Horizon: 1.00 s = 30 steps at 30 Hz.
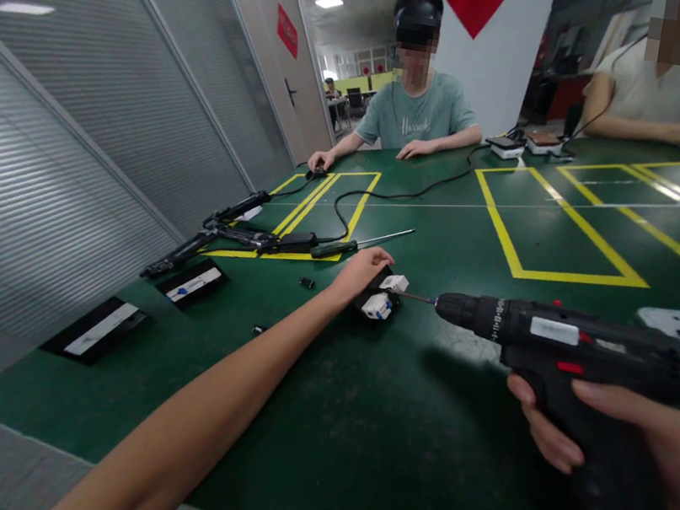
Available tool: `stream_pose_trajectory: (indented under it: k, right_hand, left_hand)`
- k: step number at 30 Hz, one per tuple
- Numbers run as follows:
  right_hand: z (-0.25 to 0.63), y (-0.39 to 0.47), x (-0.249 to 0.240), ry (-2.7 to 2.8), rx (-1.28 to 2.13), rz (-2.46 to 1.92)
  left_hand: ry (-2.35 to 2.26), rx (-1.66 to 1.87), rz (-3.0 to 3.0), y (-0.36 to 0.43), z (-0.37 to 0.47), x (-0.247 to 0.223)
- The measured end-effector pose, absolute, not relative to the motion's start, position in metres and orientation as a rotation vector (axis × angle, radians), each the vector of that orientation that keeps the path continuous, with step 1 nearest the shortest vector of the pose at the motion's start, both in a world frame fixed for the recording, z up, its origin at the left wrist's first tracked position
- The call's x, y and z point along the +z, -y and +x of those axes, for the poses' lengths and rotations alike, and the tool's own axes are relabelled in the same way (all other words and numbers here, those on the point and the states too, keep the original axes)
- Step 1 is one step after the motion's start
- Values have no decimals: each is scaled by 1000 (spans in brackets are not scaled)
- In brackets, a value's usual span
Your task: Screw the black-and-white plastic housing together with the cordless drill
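My right hand (638, 436) is wrapped round the handle of a black cordless drill (583, 338) with red details. Its long thin bit (416, 297) points left and reaches a small black part with white blocks (378, 305). Whether the tip sits in a screw is too small to tell. My left hand (364, 269) grips that part from its far left side and steadies it on the green table; the fingertips are partly hidden behind it. Just beyond the left hand lies a screwdriver (358, 245) with a dark handle.
Two black plates with white strips (102, 330) lie on the green table (286, 443) at left. Behind them are a black jointed frame (216, 228) and a cable (400, 194). A small black piece (306, 282) lies near my forearm. Two people sit across the table.
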State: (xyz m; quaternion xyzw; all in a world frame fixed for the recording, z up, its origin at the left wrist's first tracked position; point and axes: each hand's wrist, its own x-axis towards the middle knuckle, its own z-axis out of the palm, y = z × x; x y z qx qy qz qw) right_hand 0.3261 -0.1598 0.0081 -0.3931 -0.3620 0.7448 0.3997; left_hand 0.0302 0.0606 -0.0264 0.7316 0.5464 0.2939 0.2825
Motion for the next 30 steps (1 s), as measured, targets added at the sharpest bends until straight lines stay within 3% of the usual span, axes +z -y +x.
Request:
stream_pose_trajectory:
  k: [30]
  right_hand:
    - [324, 164, 13, 905, 1929, -963]
  left_hand:
    - [-1489, 670, 2153, -56, 35, -17]
